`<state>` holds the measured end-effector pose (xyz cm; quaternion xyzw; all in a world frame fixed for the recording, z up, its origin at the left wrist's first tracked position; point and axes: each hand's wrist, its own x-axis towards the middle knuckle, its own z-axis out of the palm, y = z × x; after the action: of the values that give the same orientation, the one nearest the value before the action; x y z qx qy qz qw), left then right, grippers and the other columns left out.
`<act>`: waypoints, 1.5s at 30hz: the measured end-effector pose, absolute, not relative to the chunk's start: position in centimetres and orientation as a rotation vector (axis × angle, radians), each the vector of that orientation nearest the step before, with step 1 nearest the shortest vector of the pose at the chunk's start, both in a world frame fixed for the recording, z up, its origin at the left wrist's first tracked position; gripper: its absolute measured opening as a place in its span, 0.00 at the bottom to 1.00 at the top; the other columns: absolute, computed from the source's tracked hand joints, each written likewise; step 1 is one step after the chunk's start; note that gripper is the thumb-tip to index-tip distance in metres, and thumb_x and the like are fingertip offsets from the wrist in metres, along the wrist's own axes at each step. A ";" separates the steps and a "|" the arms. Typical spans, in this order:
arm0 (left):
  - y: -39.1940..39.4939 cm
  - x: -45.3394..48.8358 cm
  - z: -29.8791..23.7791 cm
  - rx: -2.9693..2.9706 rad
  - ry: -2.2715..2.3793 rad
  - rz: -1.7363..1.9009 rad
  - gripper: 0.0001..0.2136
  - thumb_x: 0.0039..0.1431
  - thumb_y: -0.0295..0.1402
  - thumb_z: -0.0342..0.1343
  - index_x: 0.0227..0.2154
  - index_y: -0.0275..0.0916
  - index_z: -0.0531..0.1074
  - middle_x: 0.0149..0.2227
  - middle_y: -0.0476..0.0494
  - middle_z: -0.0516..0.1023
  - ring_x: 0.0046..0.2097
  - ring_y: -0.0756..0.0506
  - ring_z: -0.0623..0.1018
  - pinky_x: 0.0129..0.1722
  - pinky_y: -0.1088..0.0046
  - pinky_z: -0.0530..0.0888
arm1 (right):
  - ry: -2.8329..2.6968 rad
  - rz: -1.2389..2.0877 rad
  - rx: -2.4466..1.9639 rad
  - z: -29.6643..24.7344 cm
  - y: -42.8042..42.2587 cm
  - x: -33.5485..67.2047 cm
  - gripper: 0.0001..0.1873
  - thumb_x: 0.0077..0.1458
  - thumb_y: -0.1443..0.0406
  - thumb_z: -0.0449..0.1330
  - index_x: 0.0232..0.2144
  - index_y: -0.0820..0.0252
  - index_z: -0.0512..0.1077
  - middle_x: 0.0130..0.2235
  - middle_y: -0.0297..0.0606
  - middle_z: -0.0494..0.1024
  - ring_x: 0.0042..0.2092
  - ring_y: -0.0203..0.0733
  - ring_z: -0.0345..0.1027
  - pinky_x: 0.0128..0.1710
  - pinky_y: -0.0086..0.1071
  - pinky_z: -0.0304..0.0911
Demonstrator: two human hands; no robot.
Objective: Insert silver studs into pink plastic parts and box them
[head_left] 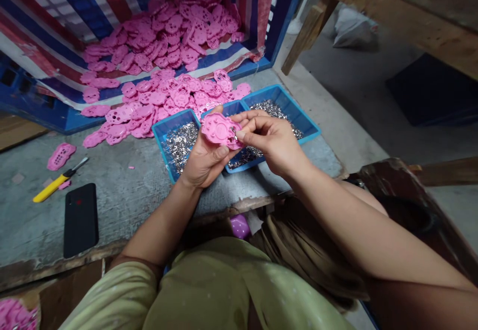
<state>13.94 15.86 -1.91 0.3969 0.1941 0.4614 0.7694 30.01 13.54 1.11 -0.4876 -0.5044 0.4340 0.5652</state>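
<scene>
My left hand is closed round a pink plastic shell, thumb along its lower edge and the molded face turned up. At the shell's right end, my right hand pinches with thumb and forefinger, where a small shiny metal part shows, partly hidden by the fingertips. Beneath both hands stand blue trays of small metal parts: a left tray, a middle tray largely covered by my hands, and a right tray. Just behind them lies a heap of similar pink shells.
A blue crate with a striped lining holds more pink shells. On the left of the bench lie a black phone, a yellow-handled screwdriver and one loose shell. A wooden table stands at right.
</scene>
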 end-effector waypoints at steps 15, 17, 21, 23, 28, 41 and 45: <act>16.0 14.0 -1.2 0.845 0.443 0.992 0.38 0.50 0.35 0.71 0.64 0.53 0.62 0.59 0.40 0.75 0.66 0.35 0.73 0.61 0.52 0.77 | -1.045 1.161 -1.095 0.7 13.9 29.7 0.17 0.43 0.58 0.74 0.27 0.55 0.69 0.48 0.41 0.81 0.49 0.46 0.74 0.46 0.40 0.71; 16.1 13.9 -1.0 0.814 0.458 1.006 0.36 0.52 0.32 0.66 0.64 0.52 0.61 0.59 0.39 0.76 0.65 0.34 0.74 0.59 0.49 0.78 | -1.007 1.213 -1.067 0.8 13.9 29.8 0.15 0.46 0.56 0.71 0.28 0.55 0.70 0.47 0.41 0.82 0.44 0.44 0.74 0.39 0.38 0.71; 16.6 13.5 -0.9 0.764 0.470 1.020 0.37 0.48 0.27 0.60 0.63 0.50 0.61 0.57 0.39 0.79 0.62 0.32 0.77 0.55 0.46 0.80 | -0.957 1.163 -1.120 0.0 14.3 30.2 0.13 0.47 0.57 0.70 0.29 0.55 0.72 0.45 0.39 0.81 0.38 0.40 0.72 0.36 0.36 0.68; 17.0 13.0 -0.8 0.783 0.522 1.062 0.37 0.47 0.26 0.60 0.62 0.50 0.61 0.56 0.40 0.79 0.60 0.33 0.79 0.52 0.50 0.82 | -1.001 1.073 -1.180 -0.7 14.5 30.4 0.12 0.47 0.57 0.70 0.29 0.55 0.72 0.46 0.39 0.81 0.38 0.40 0.71 0.38 0.37 0.67; 18.7 11.0 0.1 0.816 0.655 1.300 0.32 0.48 0.22 0.57 0.58 0.48 0.64 0.51 0.43 0.80 0.52 0.40 0.83 0.47 0.61 0.84 | -1.502 0.787 -1.238 -2.2 14.5 29.5 0.05 0.53 0.61 0.66 0.31 0.54 0.73 0.41 0.39 0.81 0.44 0.47 0.73 0.48 0.45 0.67; 21.0 5.5 2.0 0.601 0.674 1.463 0.18 0.66 0.29 0.46 0.56 0.42 0.71 0.36 0.43 0.83 0.38 0.42 0.84 0.38 0.66 0.83 | -3.020 0.432 -1.428 0.9 20.3 19.1 0.17 0.62 0.74 0.56 0.49 0.66 0.79 0.52 0.53 0.82 0.53 0.50 0.77 0.47 0.35 0.68; 21.1 3.0 1.3 0.611 0.676 1.482 0.18 0.71 0.34 0.44 0.59 0.45 0.71 0.39 0.43 0.84 0.37 0.44 0.84 0.35 0.69 0.81 | -3.019 0.473 -1.493 0.1 21.2 18.6 0.14 0.62 0.72 0.57 0.45 0.64 0.82 0.48 0.52 0.85 0.50 0.51 0.79 0.43 0.35 0.67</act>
<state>2.97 21.09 1.26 0.2682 0.2971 0.6512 0.6448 18.57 21.21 0.06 -0.4353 -0.8802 0.1378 -0.1296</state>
